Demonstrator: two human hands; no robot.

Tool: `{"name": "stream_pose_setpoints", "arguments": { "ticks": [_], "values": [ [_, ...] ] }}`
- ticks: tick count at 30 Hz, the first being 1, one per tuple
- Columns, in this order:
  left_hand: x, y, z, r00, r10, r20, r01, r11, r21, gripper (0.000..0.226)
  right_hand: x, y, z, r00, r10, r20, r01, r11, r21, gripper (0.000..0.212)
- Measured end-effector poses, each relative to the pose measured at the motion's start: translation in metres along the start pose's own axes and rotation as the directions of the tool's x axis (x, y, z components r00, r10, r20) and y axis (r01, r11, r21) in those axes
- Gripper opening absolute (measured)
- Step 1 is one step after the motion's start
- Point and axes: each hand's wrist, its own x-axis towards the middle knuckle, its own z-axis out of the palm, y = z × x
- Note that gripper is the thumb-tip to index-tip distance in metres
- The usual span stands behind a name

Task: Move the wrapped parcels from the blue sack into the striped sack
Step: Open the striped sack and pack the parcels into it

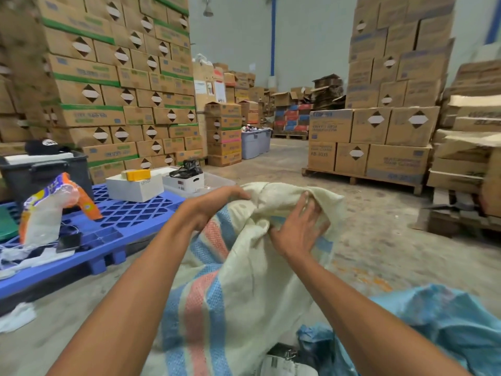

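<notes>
The striped sack [244,280], cream with blue and pink stripes, lies on the floor in front of me with its top raised. My left hand [214,204] grips the bunched top edge of the sack from the left. My right hand [298,229] has its fingers spread and pressed against the sack's cloth near the top. The blue sack [447,329] lies crumpled at the lower right. At its mouth, by the bottom edge, a wrapped parcel [284,362] with a white label shows partly.
A blue plastic pallet [130,215] on the left bears a white box, a white basket, an orange-and-white bag and a black bin. Stacks of cardboard boxes [122,85] rise left and right. A wooden pallet [363,180] of boxes stands at right. Concrete floor lies between.
</notes>
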Motion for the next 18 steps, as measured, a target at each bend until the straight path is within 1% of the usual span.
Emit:
{"name": "stream_pose_setpoints", "arguments": {
  "ticks": [1,2,3,4,5,6,7,8,9,10,11,12,13,14,15,16,17,18],
  "values": [
    [-0.004,0.0,-0.004,0.998,-0.054,0.038,0.053,0.998,0.037,0.036,0.005,0.002,-0.001,0.999,0.019,-0.05,-0.017,0.999,0.04,0.09],
    [-0.008,0.002,-0.006,0.993,-0.1,0.064,0.095,0.992,0.082,0.04,0.01,0.004,-0.002,0.998,0.017,-0.067,-0.01,0.994,0.11,0.061],
    [-0.007,0.0,-0.011,0.99,-0.127,0.063,0.118,0.984,0.135,0.042,0.017,0.007,0.0,0.999,0.0,-0.046,0.008,0.986,0.167,0.039],
    [-0.001,-0.004,-0.017,0.992,-0.125,0.018,0.119,0.974,0.195,0.043,0.02,0.009,-0.001,0.999,-0.033,-0.007,0.034,0.975,0.219,0.03],
    [0.006,-0.01,-0.024,0.993,-0.087,-0.084,0.107,0.957,0.27,0.044,0.022,0.011,-0.003,0.995,-0.051,0.081,0.027,0.959,0.282,0.027],
    [0.014,-0.02,-0.032,0.973,-0.017,-0.229,0.102,0.926,0.365,0.046,0.025,0.013,-0.005,0.972,-0.066,0.224,-0.017,0.937,0.348,0.025],
    [0.023,-0.031,-0.04,0.92,0.076,-0.384,0.126,0.872,0.473,0.053,0.027,0.013,-0.011,0.911,-0.049,0.411,-0.137,0.901,0.411,0.022],
    [0.029,-0.042,-0.047,0.849,0.164,-0.503,0.183,0.8,0.571,0.054,0.028,0.012,-0.02,0.79,-0.05,0.612,-0.325,0.812,0.485,0.022],
    [0.031,-0.053,-0.051,0.789,0.259,-0.558,0.212,0.737,0.642,0.051,0.028,0.013,-0.027,0.646,-0.091,0.758,-0.499,0.701,0.51,0.023],
    [0.032,-0.063,-0.052,0.751,0.356,-0.556,0.178,0.702,0.69,0.048,0.026,0.013,-0.035,0.529,-0.164,0.833,-0.596,0.627,0.502,0.025],
    [0.034,-0.073,-0.051,0.741,0.454,-0.495,0.081,0.671,0.737,0.051,0.026,0.012,-0.04,0.465,-0.22,0.858,-0.629,0.6,0.495,0.026],
    [0.03,-0.077,-0.047,0.754,0.545,-0.366,-0.073,0.625,0.777,0.059,0.026,0.01,-0.044,0.443,-0.255,0.86,-0.64,0.582,0.502,0.027],
    [0.025,-0.079,-0.042,0.776,0.596,-0.208,-0.237,0.581,0.779,0.067,0.027,0.008,-0.046,0.445,-0.27,0.854,-0.655,0.552,0.516,0.03],
    [0.017,-0.076,-0.034,0.798,0.6,-0.059,-0.371,0.565,0.737,0.073,0.024,0.004,-0.052,0.447,-0.298,0.844,-0.67,0.513,0.536,0.035],
    [0.012,-0.072,-0.027,0.825,0.563,0.044,-0.425,0.567,0.706,0.076,0.023,0.0,-0.057,0.45,-0.324,0.832,-0.669,0.495,0.555,0.037],
    [0.011,-0.07,-0.023,0.839,0.536,0.098,-0.444,0.568,0.693,0.072,0.022,-0.005,-0.06,0.438,-0.348,0.829,-0.676,0.48,0.559,0.034],
    [0.014,-0.067,-0.022,0.842,0.53,0.099,-0.441,0.569,0.694,0.058,0.021,-0.009,-0.064,0.436,-0.367,0.822,-0.675,0.47,0.568,0.029],
    [0.018,-0.067,-0.02,0.841,0.54,0.047,-0.41,0.578,0.705,0.038,0.019,-0.012,-0.065,0.451,-0.367,0.814,-0.655,0.484,0.581,0.031]
  ]
}}
